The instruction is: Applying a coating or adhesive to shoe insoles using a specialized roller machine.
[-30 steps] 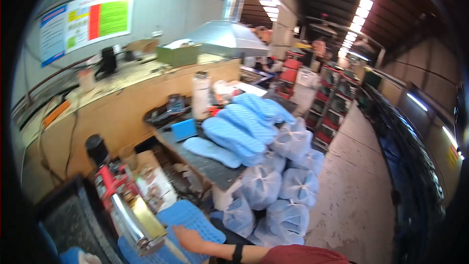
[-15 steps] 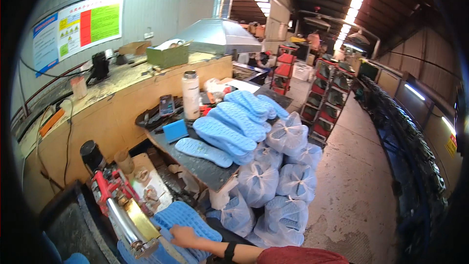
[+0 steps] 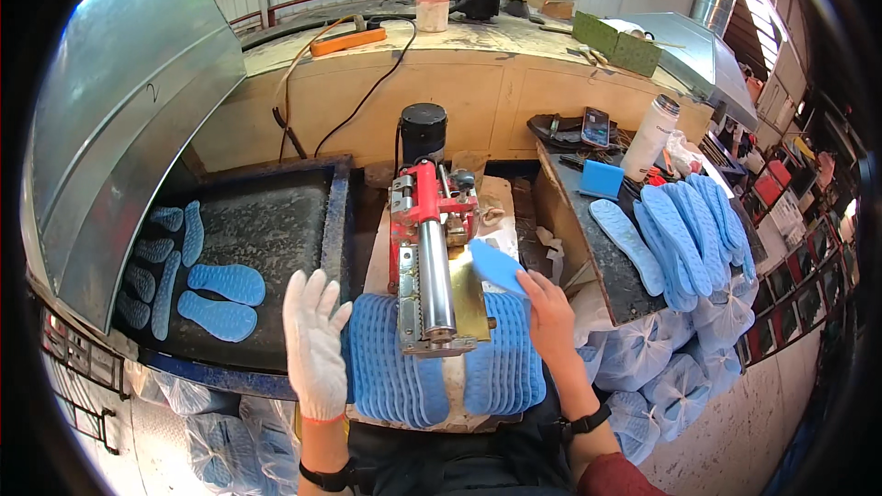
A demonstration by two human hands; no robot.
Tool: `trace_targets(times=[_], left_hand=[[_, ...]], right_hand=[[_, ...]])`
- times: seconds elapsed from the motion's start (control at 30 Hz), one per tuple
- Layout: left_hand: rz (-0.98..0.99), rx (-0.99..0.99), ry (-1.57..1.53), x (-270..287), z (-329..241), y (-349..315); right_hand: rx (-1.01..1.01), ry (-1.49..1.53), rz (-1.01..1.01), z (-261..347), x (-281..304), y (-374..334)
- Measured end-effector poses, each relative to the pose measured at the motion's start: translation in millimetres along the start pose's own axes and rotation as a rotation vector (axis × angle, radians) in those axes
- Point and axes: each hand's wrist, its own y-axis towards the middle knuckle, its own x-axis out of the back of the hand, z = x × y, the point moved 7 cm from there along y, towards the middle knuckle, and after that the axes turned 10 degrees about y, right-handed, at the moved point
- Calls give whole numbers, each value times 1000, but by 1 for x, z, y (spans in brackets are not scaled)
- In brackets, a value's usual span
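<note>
My right hand (image 3: 551,320), bare, pinches one end of a blue shoe sole (image 3: 496,266) and holds it up at the right side of a red and silver roller machine (image 3: 435,280). My left hand (image 3: 317,344), in a white glove, is raised left of the machine with fingers stretched, holding nothing. Below the machine stand two rows of blue soles on edge, a left row (image 3: 381,363) and a right row (image 3: 514,363). The roller housing covers part of both rows. The left hand is close beside the left row.
Several blue soles (image 3: 226,284) lie on a dark bed (image 3: 289,220) at left, under a metal hood (image 3: 138,101). On the right table, a sole pile (image 3: 684,234) lies near a white bottle (image 3: 650,140) and a blue stand (image 3: 601,180). Bagged soles (image 3: 678,395) stand below.
The view has swung left and down to the machine. My right hand, earlier over the soles by the machine, now holds one sole up. My gloved left hand has come into view.
</note>
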Motion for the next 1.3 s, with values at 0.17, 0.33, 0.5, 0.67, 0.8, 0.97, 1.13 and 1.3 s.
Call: trace_targets(times=[0.17, 0.33, 0.5, 0.67, 0.8, 0.97, 1.13, 1.3], left_hand=[[155, 14, -151, -40, 21, 18], [260, -12, -41, -78, 37, 39], [362, -125, 157, -77, 70, 45], [333, -105, 302, -37, 114, 46], [352, 323, 128, -9, 122, 21], [445, 261, 301, 5, 122, -19], [229, 962, -308, 24, 112, -77], [177, 668, -622, 36, 43, -28]], right_hand=[[220, -227, 117, 39, -15, 9], [173, 61, 29, 28, -6, -10], [-253, 406, -98, -29, -12, -55], [-574, 653, 72, -50, -50, -81], [-625, 558, 544, -34, -121, -103], [-626, 682, 600, -39, -176, -129], [-378, 433, 503, -15, -176, -120], [-880, 956, 305, -20, -152, -111]])
